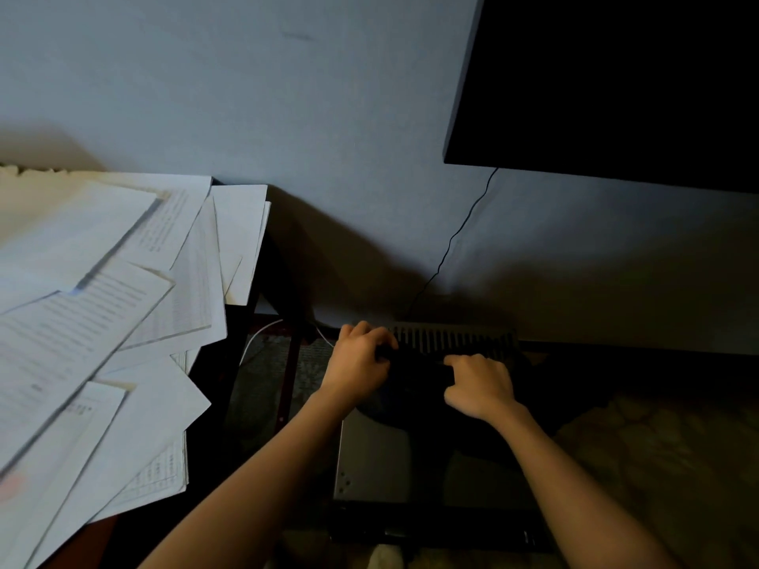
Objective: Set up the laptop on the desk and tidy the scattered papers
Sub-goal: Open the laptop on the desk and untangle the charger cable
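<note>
Both forearms extend forward from the lower edge. Left hand (359, 361) and right hand (478, 386) are each closed on a dark object, indistinct in the dim light, lying on a grey laptop (371, 462) with a slotted vent at its far edge. Scattered papers (102, 305) overlap on the dark desk (263, 256), left of the laptop and apart from it.

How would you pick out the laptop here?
Find the black screen on the wall at upper right and follow its thin cable down to the floor. The laptop lies there under both hands, a grey slab with a vent grille at its far edge, unlike the white papers left.
</note>
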A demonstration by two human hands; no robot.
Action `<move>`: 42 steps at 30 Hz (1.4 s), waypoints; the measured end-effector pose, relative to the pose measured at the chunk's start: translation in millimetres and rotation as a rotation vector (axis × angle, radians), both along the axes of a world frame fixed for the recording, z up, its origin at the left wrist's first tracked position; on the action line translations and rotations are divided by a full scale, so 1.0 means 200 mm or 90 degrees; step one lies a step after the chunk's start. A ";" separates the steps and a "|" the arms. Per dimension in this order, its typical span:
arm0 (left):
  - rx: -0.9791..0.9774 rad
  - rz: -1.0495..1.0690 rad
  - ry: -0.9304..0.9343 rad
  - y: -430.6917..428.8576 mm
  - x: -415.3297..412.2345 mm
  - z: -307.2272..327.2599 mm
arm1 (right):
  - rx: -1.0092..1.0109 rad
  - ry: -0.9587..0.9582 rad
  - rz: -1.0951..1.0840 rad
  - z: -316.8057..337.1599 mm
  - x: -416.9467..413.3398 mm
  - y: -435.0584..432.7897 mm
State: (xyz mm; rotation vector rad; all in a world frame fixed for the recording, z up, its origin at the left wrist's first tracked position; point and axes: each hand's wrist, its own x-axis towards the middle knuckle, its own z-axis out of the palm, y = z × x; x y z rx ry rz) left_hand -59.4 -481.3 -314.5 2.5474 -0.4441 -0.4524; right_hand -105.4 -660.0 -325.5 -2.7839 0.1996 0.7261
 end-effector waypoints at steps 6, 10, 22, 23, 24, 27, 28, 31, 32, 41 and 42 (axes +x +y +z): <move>0.006 0.001 -0.041 0.03 -0.08 0.00 | 0.106 -0.130 -0.021 0.00 -0.12 -0.03; 0.004 0.036 0.052 0.02 -0.09 -0.04 | 0.244 -0.305 -0.184 0.02 -0.17 -0.03; 0.010 -0.121 0.161 0.02 -0.14 -0.14 | 0.058 0.125 0.019 -0.18 -0.15 -0.10; 0.001 -0.125 0.168 0.02 -0.13 -0.15 | 0.068 0.178 0.013 -0.21 -0.14 -0.11; -0.006 -0.127 0.173 0.02 -0.13 -0.16 | 0.094 0.228 -0.008 -0.25 -0.13 -0.13; -0.023 -0.121 0.171 0.01 -0.11 -0.20 | 0.185 0.305 -0.071 -0.34 -0.09 -0.15; -0.029 -0.115 0.171 0.01 -0.11 -0.22 | 0.223 0.326 -0.083 -0.36 -0.07 -0.14; -0.043 -0.105 0.165 -0.01 -0.09 -0.24 | 0.329 0.439 -0.115 -0.43 -0.04 -0.10; -0.044 -0.106 0.160 -0.01 -0.09 -0.24 | 0.321 0.464 -0.098 -0.44 -0.04 -0.10; -0.045 -0.089 0.158 -0.05 -0.07 -0.27 | -0.023 0.294 0.008 -0.56 -0.09 -0.04; -0.044 -0.086 0.159 -0.05 -0.07 -0.27 | -0.062 0.279 0.030 -0.54 -0.09 -0.03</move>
